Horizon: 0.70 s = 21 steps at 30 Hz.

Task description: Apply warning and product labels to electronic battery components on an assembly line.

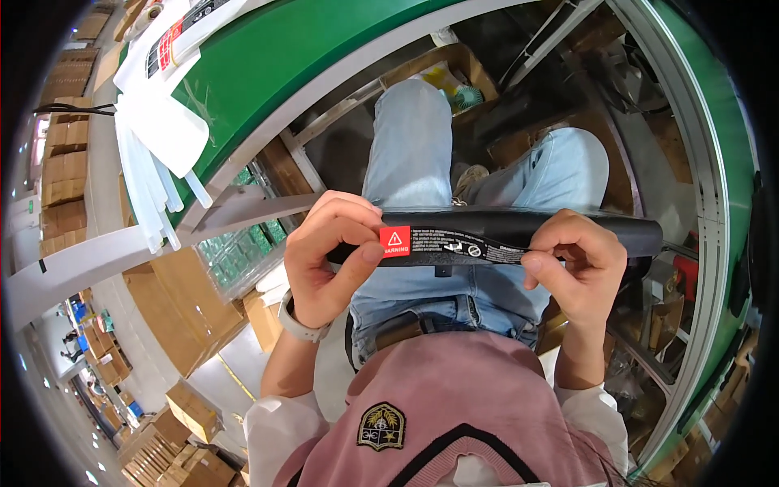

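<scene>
A long black device with a rounded body (pixel 503 221) lies across my lap, above my thighs. Along its near face runs a black label strip with a red warning block (pixel 395 239) at its left end. My left hand (pixel 329 256) is closed at that red end, with the thumb and fingers at the label's edge. At the other end, my right hand (pixel 580 264) pinches the strip between thumb and fingertips. There the strip bends and looks partly lifted from the device. How much of it is stuck down I cannot tell.
A green-topped workbench (pixel 268 69) with a pale rim curves around me. Label sheets (pixel 174 49) and pale strips (pixel 150 174) hang over its left edge. A carton (pixel 182 304) and green parts in clear trays (pixel 243 243) stand at the left. Beneath the bench is an open box (pixel 479 69).
</scene>
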### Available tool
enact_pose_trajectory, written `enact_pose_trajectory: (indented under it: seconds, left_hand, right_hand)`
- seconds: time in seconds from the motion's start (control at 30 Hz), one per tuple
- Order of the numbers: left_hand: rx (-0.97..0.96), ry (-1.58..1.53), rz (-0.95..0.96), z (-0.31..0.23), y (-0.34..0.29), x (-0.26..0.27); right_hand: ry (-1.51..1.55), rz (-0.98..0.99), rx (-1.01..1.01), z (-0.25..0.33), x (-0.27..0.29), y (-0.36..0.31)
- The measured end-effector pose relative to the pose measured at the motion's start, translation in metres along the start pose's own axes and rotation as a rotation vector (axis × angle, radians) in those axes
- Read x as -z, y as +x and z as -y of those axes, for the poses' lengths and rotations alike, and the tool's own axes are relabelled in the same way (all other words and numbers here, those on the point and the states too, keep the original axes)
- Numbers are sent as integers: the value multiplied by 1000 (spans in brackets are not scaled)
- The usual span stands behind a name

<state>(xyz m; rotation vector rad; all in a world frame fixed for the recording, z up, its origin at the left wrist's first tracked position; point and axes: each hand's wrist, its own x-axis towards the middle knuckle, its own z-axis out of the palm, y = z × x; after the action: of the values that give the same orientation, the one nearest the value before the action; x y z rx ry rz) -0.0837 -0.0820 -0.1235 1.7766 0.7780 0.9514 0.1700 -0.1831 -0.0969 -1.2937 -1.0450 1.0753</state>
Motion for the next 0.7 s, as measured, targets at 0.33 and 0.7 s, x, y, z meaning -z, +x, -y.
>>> enact_pose_trajectory:
  seconds: [0.33,0.7]
  left_hand:
    - [2,42,56,-3,3,0]
    - [148,21,235,-9,10,17]
  right_hand:
    - [-85,3,44,-2,-1,2]
    - [-343,0,59,1,-12,3]
